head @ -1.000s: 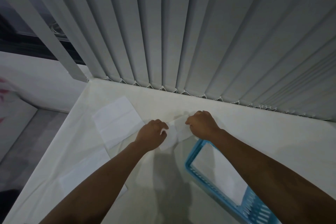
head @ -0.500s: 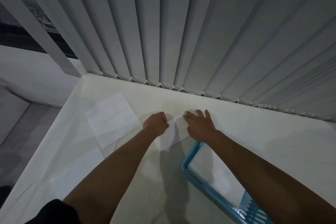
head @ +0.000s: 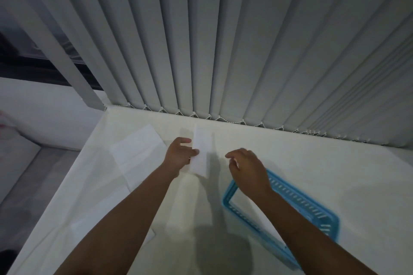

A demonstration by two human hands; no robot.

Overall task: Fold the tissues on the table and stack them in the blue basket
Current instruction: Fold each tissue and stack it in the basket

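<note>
Grey vertical blinds [head: 223, 40] close off the far side of a white worktop [head: 324, 163], and it is on this surface that the work is laid out. Near the middle, a folded tissue [head: 201, 152] is seen as a narrow white strip with its long side running away from the person. It is pinched along its left edge by the left hand [head: 180, 154], whose thumb and fingers [head: 194, 152] are closed on the paper. A shadow is cast beside the strip, but whether its lower end touches the worktop cannot be told. Just to the right, apart from the strip, the right hand [head: 248, 169] is held with its fingers loosely curled and nothing grasped in them. It is poised over the far left corner of the blue basket [head: 312, 205], which is set on the worktop at the right. Something white [head: 257, 214] is seen inside the basket, largely hidden by the right forearm. To the left of the left hand, an unfolded tissue [head: 138, 152] is spread flat on the worktop. Nearer the person, another sheet [head: 80, 232] is laid flat and partly covered by the left forearm. Beyond the worktop's left edge, a grey floor [head: 22, 185] is visible.
</note>
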